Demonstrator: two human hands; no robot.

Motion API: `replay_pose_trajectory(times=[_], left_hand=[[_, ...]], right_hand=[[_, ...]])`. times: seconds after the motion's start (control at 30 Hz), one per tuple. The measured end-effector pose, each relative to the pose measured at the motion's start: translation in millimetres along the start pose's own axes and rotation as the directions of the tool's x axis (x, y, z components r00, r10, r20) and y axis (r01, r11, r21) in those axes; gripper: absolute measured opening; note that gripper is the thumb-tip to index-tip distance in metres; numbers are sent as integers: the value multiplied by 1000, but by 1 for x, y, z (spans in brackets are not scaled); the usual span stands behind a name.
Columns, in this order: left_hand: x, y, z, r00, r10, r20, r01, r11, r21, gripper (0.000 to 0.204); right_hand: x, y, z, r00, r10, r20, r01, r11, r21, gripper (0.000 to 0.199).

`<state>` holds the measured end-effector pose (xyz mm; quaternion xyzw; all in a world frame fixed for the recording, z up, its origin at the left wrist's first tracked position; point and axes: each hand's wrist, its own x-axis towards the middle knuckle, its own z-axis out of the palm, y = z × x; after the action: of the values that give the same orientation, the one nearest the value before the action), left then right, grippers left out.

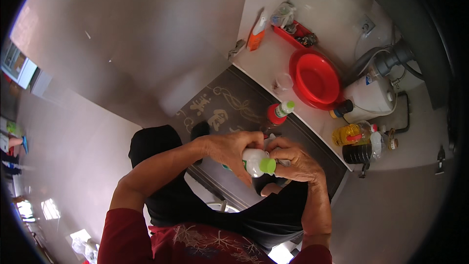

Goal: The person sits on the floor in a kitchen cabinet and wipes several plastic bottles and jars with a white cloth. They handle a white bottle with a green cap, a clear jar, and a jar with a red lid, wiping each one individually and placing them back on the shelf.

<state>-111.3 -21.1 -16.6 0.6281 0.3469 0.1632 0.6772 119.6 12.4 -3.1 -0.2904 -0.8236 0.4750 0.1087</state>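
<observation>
A white bottle with a light green cap [255,162] is tilted in front of my knees, its cap toward me. My left hand [229,151] wraps around its body from the left. My right hand [297,162] is closed beside the bottle's right side, fingers curled close to the cap. Something pale shows among its fingers and between the two hands; its kind I cannot make out. Just beyond the hands, a red bottle with a pale label and a green cap [277,113] stands on the dark mat.
On the cabinet floor are red basins [318,79], a red tray [297,35], an orange spray bottle [256,34], a clear cup [282,83], a white tank [369,97], an oil bottle [349,134] and a dark-filled bottle [356,153]. A patterned mat [215,102] lies below the cabinet's edge.
</observation>
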Motion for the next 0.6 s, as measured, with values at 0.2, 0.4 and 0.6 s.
replay_pose_trajectory(times=[0.2, 0.4, 0.6], left_hand=[[3, 12, 0, 991, 45, -122, -37, 997, 69, 74], [9, -8, 2, 995, 94, -25, -85, 962, 260, 76], [10, -10, 3, 999, -12, 34, 4, 975, 224, 77]], right_hand=[[-2, -16, -1, 918, 155, -365, 16, 906, 424, 28], [4, -29, 0, 929, -342, -141, 312, 929, -198, 30], [5, -15, 0, 964, -266, 1, 265, 960, -92, 31]])
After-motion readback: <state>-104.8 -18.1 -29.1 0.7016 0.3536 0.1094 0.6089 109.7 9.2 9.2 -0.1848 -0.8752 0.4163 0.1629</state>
